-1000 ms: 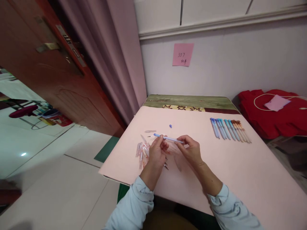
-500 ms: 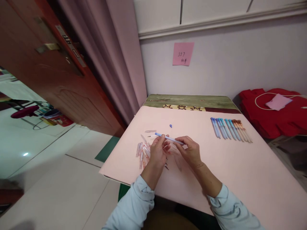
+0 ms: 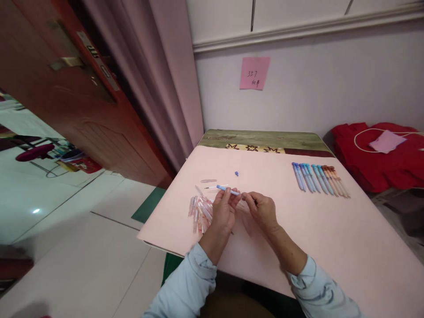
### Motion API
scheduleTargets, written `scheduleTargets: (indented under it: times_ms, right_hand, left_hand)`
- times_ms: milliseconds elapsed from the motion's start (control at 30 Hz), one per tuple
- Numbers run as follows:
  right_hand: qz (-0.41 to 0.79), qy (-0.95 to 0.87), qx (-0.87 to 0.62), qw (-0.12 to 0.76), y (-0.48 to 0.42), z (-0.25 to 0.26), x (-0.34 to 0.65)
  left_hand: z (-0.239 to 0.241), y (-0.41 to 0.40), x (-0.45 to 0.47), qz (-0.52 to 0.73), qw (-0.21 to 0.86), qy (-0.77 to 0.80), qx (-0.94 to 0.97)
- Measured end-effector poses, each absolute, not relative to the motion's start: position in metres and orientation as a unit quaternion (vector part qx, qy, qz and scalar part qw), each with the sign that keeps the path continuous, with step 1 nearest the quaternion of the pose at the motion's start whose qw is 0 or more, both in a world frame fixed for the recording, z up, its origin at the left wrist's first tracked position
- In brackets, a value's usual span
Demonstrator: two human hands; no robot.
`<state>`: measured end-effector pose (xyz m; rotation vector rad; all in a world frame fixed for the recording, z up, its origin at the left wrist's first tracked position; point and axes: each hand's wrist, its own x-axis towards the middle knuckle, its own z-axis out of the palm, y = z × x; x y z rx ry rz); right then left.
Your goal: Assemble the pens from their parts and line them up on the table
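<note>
My left hand (image 3: 225,210) is closed around a light blue pen barrel (image 3: 222,188), which points up and to the left. My right hand (image 3: 263,210) pinches at the barrel's lower right end; what sits between its fingertips is too small to make out. Beyond the hands lies a small dark blue pen topper (image 3: 236,173). A white refill with a dark tip (image 3: 212,187) rests just left of the barrel. Beside my left wrist is a pile of clear and pinkish pen parts (image 3: 199,214), partly hidden by the hand.
A neat row of blue and brown-topped pens (image 3: 318,179) lies at the table's right. The pink tabletop (image 3: 318,243) has a green wooden-patterned strip (image 3: 265,136) at its back. Red cloth (image 3: 361,154) is to the right, a door (image 3: 99,115) and curtain (image 3: 165,66) to the left.
My left hand has slid right along the barrel, nearer to my right hand. My right fingers have drawn back to the barrel's lower end and curled tighter. Less of the barrel shows.
</note>
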<state>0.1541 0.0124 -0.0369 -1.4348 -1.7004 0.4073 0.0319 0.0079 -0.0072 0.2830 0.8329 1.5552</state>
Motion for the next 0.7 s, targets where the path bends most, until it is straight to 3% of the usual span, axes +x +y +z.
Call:
scheduleTargets:
  times_ms: [233,467,700]
  right_hand:
    - [0.247,-0.681,-0.542,0.426,0.010,-0.033,0.151]
    - [0.333,-0.621,-0.505,0.499,0.012,-0.036,0.153]
    - [0.425,-0.581,-0.498,0.484,0.012,-0.031,0.156]
  left_hand:
    - [-0.008,0.019,0.022,0.694,0.582,0.397,0.147]
    - [-0.007,0.020,0.019,0.679,0.603,0.389,0.157]
    - [0.002,0.016,0.021,0.634,0.626,0.423,0.165]
